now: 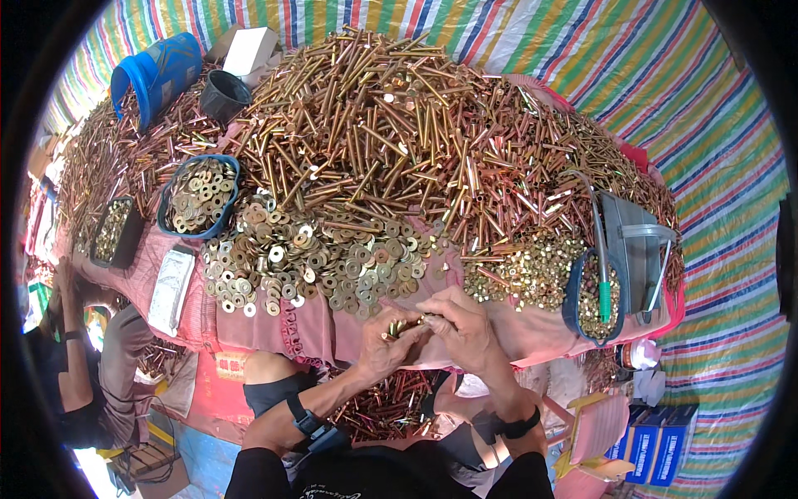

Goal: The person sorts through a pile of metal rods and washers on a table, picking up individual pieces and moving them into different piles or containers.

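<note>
My left hand [384,345] is closed around several gold-coloured metal rods [394,328], probably bolts, whose ends show between the fingers. Right beside it, my right hand [465,331] is closed in a pinch at the left hand's fingertips; whatever it grips is too small and covered to name. Both hands are over the near edge of the pink cloth [332,333]. Just beyond them lies a heap of flat round washers [332,266]. To the right spreads a pile of small brass-coloured nuts [532,270].
A large mound of long bolts [357,125] fills the far side. Blue-rimmed tubs hold washers [199,195] and nuts [594,308]. A grey bin [628,249], a blue bucket [154,79] and a black cup [224,96] stand around. Another person's arm [75,366] is at left.
</note>
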### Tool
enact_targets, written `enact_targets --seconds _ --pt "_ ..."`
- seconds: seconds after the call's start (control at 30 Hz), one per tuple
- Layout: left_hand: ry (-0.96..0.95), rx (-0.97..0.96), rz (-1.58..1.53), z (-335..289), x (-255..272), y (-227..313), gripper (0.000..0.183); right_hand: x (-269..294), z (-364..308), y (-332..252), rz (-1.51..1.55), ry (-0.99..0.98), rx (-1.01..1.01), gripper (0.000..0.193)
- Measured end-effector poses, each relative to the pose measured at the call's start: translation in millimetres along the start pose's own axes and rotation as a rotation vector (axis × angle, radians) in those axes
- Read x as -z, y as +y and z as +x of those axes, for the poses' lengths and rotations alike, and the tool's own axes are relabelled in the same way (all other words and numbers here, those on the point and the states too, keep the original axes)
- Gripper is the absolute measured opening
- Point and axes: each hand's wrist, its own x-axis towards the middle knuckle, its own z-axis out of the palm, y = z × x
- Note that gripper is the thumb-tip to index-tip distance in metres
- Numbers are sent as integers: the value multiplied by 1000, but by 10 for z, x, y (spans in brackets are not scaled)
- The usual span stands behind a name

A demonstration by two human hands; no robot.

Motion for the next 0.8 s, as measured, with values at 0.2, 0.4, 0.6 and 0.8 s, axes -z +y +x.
enact_targets --seconds 0.2,0.4,0.6,0.8 --pt "-28 108 -72 -11 16 24 18 -55 -35 -79 60 41 -279 23" --pt "-39 127 -78 -20 40 42 14 -143 -91 -131 181 169 -389 21" --pt "-50 85 -85 8 23 18 16 -120 -88 -198 -103 169 -198 20" --pt "-45 32 -29 19 23 45 16 -57 -57 -138 65 118 -90 20"
